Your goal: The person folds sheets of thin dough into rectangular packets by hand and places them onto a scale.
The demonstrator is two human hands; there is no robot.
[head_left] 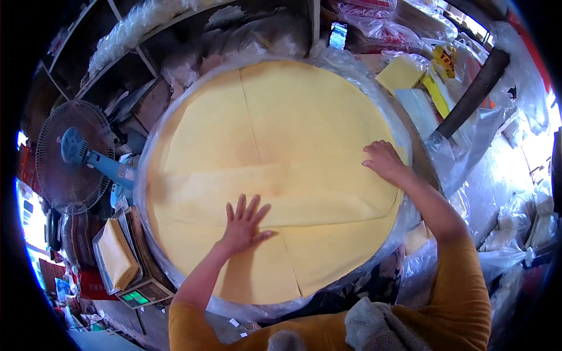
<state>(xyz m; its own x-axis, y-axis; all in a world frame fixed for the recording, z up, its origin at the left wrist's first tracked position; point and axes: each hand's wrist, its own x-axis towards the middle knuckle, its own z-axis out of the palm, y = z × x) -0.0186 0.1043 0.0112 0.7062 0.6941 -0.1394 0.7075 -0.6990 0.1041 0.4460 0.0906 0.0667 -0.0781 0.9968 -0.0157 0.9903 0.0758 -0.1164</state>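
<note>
A large round surface wrapped in clear plastic is covered with thin yellow sheets (316, 123). A lengthwise seam shows in the far part, another in the near part, and a long crosswise edge with a slight ripple runs between them. My left hand (242, 227) lies on the near middle of the sheets with its fingers spread, just by that crosswise edge. Near the right rim, my right hand (384, 160) rests on the sheet, fingers loosely bent and apart. I see nothing held in either hand.
A blue fan (75, 153) stands close at the left. Below it, a stack of yellow sheets (117, 255) lies on a scale with a green display (134, 299). A dark bar (475, 93) slants over plastic-wrapped goods at the right. Behind the round surface, a phone (338, 35) stands upright.
</note>
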